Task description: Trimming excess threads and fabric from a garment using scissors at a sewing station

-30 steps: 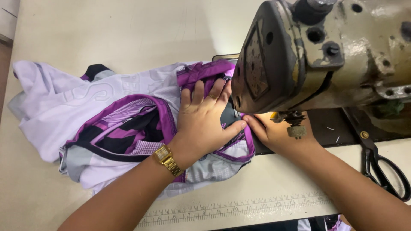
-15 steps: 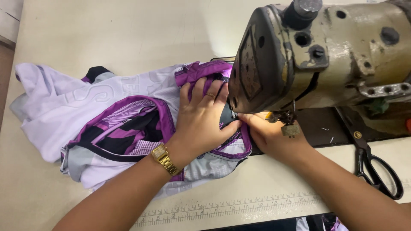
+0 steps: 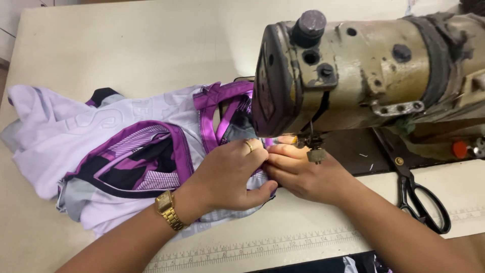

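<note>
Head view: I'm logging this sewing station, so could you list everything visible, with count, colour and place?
Sewing machine: one, worn beige-brown metal, upper right, its head over the cloth.
Garment: one, pale lilac with purple, black and grey panels and purple trim, bunched on the left, its edge running under the machine.
Scissors: one pair, black handles, right of the machine, lying on the table.
Red knob: one, far right by the machine base.
Ruler strip: one, pale printed scale along the table's near edge.
Table: one, cream.
Watch: one, gold, on the left wrist.
Ring: one, gold, on a left finger.
Left hand: pressing the cloth near the needle.
Right hand: pinching the cloth beside the needle.
</note>
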